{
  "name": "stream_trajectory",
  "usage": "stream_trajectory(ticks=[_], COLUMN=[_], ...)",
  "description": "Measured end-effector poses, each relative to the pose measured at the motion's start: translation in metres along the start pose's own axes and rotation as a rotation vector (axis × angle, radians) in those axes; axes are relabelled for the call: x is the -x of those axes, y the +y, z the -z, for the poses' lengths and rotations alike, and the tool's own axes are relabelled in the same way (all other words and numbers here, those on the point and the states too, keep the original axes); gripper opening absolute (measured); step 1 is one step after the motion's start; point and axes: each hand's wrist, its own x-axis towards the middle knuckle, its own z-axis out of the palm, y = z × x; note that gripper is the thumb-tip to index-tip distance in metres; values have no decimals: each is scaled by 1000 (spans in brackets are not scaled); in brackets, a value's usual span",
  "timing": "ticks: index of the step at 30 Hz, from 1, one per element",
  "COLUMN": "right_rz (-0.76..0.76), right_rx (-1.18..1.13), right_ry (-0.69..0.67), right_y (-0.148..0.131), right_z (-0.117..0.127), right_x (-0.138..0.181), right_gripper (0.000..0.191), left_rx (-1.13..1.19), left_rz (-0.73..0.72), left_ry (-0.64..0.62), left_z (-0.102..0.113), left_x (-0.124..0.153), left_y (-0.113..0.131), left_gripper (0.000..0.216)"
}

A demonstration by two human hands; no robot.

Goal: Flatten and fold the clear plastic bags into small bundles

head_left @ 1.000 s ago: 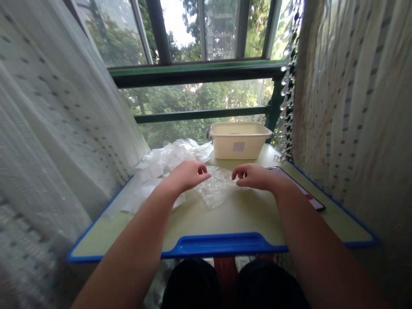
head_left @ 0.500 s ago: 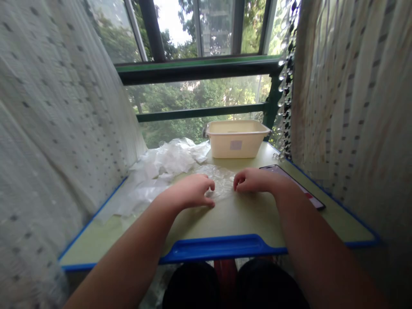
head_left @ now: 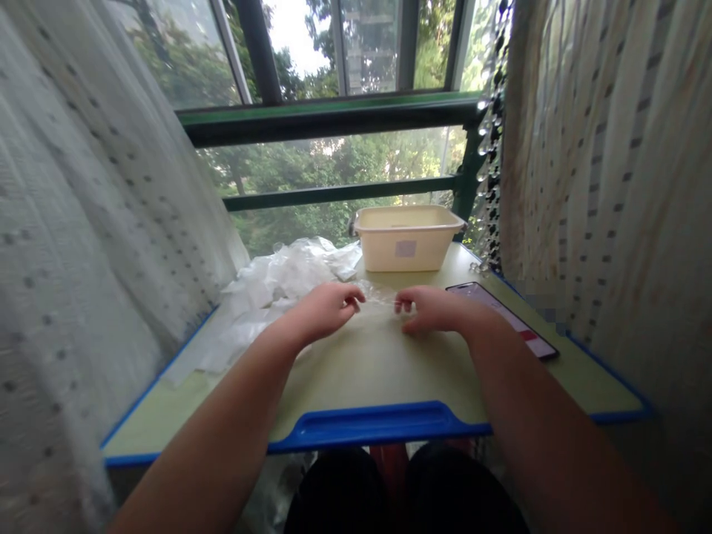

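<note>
A thin, clear, crinkled plastic bag (head_left: 379, 294) lies between my two hands, around the middle of the table. My left hand (head_left: 331, 305) is at its left end, fingers curled in and thumb close to them, closed on the edge of the plastic. At the right end is my right hand (head_left: 431, 308). Its fingers are bent near the plastic, and the thumb stands apart below them. Beyond my left wrist spreads a loose heap of clear plastic bags (head_left: 278, 274).
A cream plastic bin (head_left: 379, 252) with a small label stands at the back of the table (head_left: 367, 371). By my right forearm lies a phone (head_left: 528, 334). Curtains (head_left: 584, 170) hang on both sides, with a window and green rail behind. A blue tray edge (head_left: 378, 421) runs along the front.
Both hands have moved slightly away from me. My left fingers and thumb have come together, while my right thumb has parted from its fingers. The plastic between them looks flatter and narrower.
</note>
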Motion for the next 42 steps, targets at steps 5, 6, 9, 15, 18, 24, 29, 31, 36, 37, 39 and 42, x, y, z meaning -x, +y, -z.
stream_trajectory(ticks=[5, 6, 9, 15, 18, 24, 29, 31, 36, 37, 39, 42], right_rz=[69, 72, 57, 16, 13, 35, -87, -102, -94, -106, -123, -112], right_rx=[-13, -30, -76, -202, -258, -340, -382, -372, -323, -312, -282, -244], right_ry=[163, 176, 126, -111, -65, 140, 198, 204, 231, 242, 262, 285], right_y=[0, -1, -1, 1, 1, 2, 10, 12, 12, 11, 10, 7], right_z=[0, 1, 4, 8, 8, 1, -11, -14, -16, -16, -16, -17], right_x=[-2, -1, 2, 7, 6, -8, -22, -25, -29, -29, -30, -32], right_gripper=[20, 21, 22, 19, 25, 22, 27, 28, 27, 27, 27, 27], left_rx=[112, 106, 27, -97, -60, -17, 16, 34, 105, 115, 133, 179], left_rz=[127, 127, 58, -52, -3, 45, 74, 93, 122, 126, 135, 145], left_ry=[-38, -61, -125, -153, -195, -163, -105, -63, -12, -9, 9, 49], left_z=[3, 4, 6, 5, 5, 2, -4, -5, -6, -6, -6, -7], left_x=[-2, -1, 0, -1, -2, -9, -15, -16, -17, -17, -18, -19], left_y=[-9, -9, -10, -11, -11, -21, -30, -31, -30, -30, -30, -31], left_gripper=[28, 29, 43, 25, 26, 32, 32, 33, 35, 34, 30, 27])
